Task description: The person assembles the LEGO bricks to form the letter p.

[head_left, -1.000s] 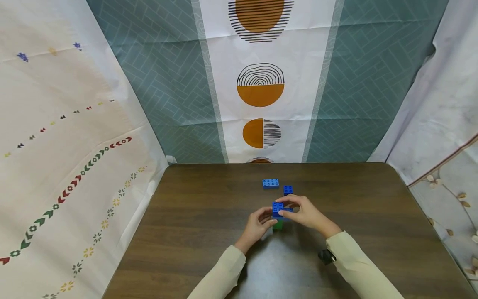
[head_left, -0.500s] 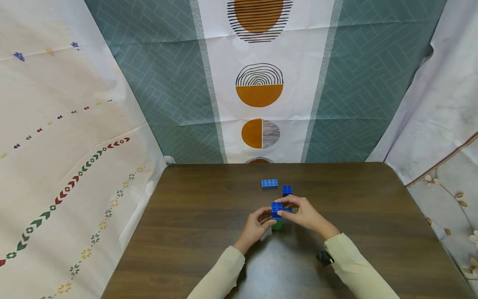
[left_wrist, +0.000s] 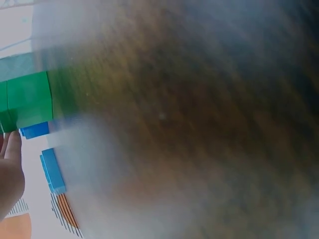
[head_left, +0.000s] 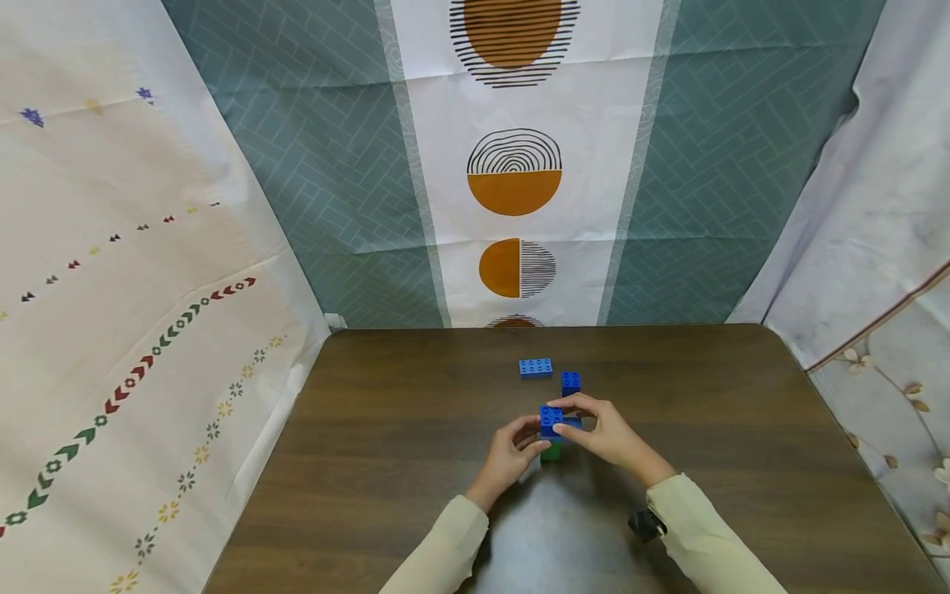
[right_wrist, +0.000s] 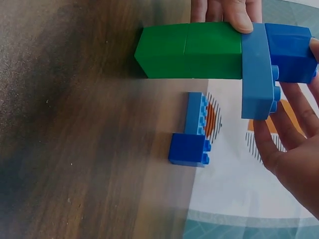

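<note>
Brick tower (right_wrist: 227, 52): where, and who's holding what?

On the table (head_left: 386, 429), at my 12 o'clock, between my hands. Near to far: left hand (head_left: 508, 455) at the tower's 8, fingers curved in, thumb on the seam between upper green brick (right_wrist: 214, 51) and light blue cross brick (right_wrist: 255, 74). Spread about as wide as the tower. Lower green brick (right_wrist: 162, 52) is the foot.

Right hand?

Right hand (head_left: 609, 431) at the tower's 3. Thumb and finger closed to brick width, pinching dark blue top brick (right_wrist: 291, 55). It sits on one end of the cross brick; bare studs run out toward 3.

Seated?

Looks flush from the right wrist. Can't confirm full clutch.

So how would you press?

Straight down, over the green column. I'd stay off the overhang at 3, it'd lever the joint. Left thumb stays at the seam so the column can't lean. Then ease the pinch without twisting.

Beyond that?

Loose dark blue brick (head_left: 570, 384) at the tower's 1, then loose light blue brick (head_left: 535, 368) between 11 and 12. I'd mind my right knuckles near the first.
</note>
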Tool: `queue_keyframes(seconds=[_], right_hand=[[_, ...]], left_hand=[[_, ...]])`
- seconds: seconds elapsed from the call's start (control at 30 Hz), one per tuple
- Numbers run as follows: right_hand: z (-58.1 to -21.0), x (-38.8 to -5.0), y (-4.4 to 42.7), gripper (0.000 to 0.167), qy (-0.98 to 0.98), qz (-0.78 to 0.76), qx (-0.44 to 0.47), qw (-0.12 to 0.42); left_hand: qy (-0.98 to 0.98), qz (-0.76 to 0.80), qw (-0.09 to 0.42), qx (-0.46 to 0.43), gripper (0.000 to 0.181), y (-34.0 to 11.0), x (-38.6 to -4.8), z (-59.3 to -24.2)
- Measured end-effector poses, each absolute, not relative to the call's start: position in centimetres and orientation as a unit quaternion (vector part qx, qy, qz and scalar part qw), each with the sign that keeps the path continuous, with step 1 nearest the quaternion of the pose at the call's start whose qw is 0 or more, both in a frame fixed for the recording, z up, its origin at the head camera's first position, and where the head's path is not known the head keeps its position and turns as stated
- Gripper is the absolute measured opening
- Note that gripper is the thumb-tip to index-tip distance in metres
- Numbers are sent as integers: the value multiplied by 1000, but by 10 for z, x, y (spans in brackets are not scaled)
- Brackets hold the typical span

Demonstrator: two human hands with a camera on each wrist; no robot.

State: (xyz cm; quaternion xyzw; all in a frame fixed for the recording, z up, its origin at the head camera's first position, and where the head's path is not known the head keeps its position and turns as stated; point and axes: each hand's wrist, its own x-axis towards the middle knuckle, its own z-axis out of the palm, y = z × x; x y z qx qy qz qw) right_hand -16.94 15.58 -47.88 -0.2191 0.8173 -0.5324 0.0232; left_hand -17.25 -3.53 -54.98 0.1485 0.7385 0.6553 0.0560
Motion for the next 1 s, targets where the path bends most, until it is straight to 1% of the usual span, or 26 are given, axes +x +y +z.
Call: queue_keyframes(seconds=[0.1,0.17,0.33,0.47,0.57,0.77,0.87,1.0], right_hand=[[-475,-168,156,32,811,-540,-225,25],[-469,-167,155,33,808,-542,-229,28],[-469,-168,153,33,802,-548,-236,23],[-470,-167,150,33,798,-554,-238,13],[-474,-166,149,33,798,-554,-236,5],[-501,-174,154,32,799,-558,-225,-14],[-511,-180,161,31,796,-565,-214,-2],[-515,-188,171,36,769,-612,-183,17]], left_hand=[[742,652,48,147,33,-35,-178,-563],[747,649,44,141,34,-36,-179,-564],[740,658,30,136,39,-35,-174,-551],[717,679,24,153,38,-37,-169,-532],[712,682,9,166,35,-38,-166,-526],[717,678,-5,162,33,-31,-173,-546],[723,672,-7,159,33,-29,-175,-554],[726,670,-10,154,33,-29,-176,-556]])
